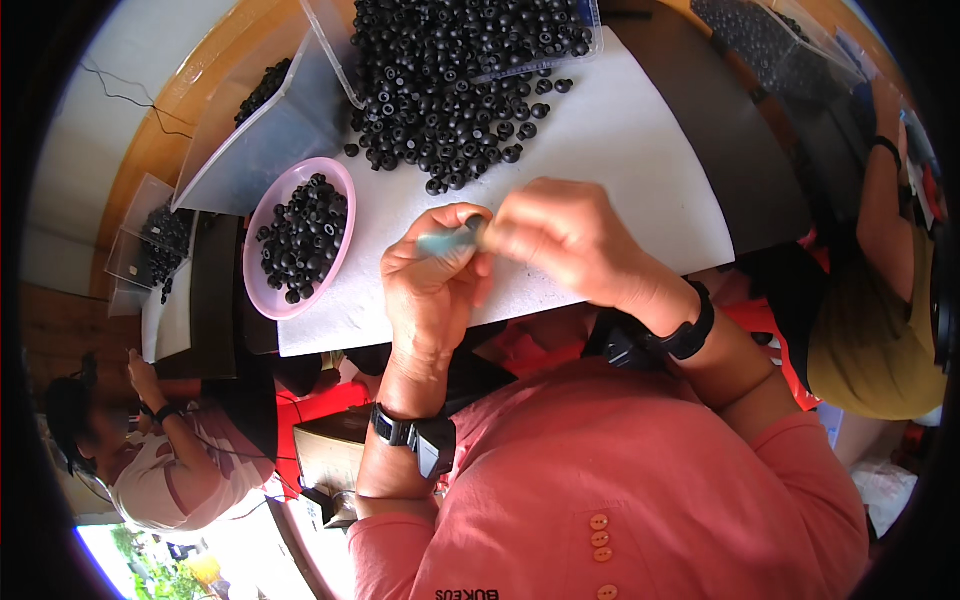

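Note:
Over the front of the white tabletop (640,180), my two hands meet. My left hand (425,285) is closed, its thumb and fingers pinching a small black round part (477,222). A blurred teal piece (442,241) shows along the left thumb; whether it is worn or held I cannot tell. My right hand (575,240) is closed in a pinch against that part, smeared by motion, and whatever its fingertips grip is hidden. Beyond the hands spreads a heap of black round parts (430,110) with holes. To the left sits a pink bowl (350,215) partly filled with similar parts.
A clear plastic bin (597,25) lies at the back with parts spilling out. Another translucent bin (260,150) stands behind the bowl. Co-workers sit at the left (190,470) and right (870,330), near further bins of black parts (165,240).

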Motion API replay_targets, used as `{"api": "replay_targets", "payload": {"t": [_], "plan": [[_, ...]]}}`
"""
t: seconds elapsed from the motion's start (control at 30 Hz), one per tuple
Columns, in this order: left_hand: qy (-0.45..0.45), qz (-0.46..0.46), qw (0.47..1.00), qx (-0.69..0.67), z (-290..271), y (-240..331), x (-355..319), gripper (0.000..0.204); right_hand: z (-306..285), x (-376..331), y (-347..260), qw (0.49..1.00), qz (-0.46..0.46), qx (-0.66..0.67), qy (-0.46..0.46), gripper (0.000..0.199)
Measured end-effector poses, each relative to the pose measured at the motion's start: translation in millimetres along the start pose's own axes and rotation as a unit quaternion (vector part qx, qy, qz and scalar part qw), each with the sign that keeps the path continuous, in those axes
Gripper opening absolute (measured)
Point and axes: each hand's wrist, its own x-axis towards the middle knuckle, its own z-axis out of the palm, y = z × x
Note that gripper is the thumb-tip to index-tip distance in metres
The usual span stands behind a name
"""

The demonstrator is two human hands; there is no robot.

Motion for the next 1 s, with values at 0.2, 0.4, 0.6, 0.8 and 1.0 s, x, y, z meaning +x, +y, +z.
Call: {"api": "replay_targets", "payload": {"t": [0.2, 0.4, 0.6, 0.8, 1.0], "plan": [[-0.014, 0.003, 0.999, -0.032, -3.1, -4.0, -3.5, 0.016, 2.9, 1.9, 4.7, 0.995, 0.076, -0.034, 0.049, 0.031], [-0.008, -0.005, 1.000, -0.009, -3.7, -4.7, -4.1, 0.013, 1.1, 2.1, 1.6, 0.996, 0.074, -0.048, 0.033, 0.033], [0.002, -0.005, 1.000, 0.000, -2.2, -5.1, -4.9, 0.012, 1.0, 1.9, 1.5, 0.996, 0.069, -0.048, 0.033, 0.034], [0.014, -0.006, 1.000, 0.020, -0.7, -5.4, -6.0, 0.013, 0.5, 2.1, 1.2, 0.996, 0.068, -0.061, 0.022, 0.034], [0.013, -0.004, 1.000, 0.020, -1.9, -5.1, -5.6, 0.014, -1.1, 3.5, -1.0, 0.996, 0.061, -0.067, 0.011, 0.033]]}}
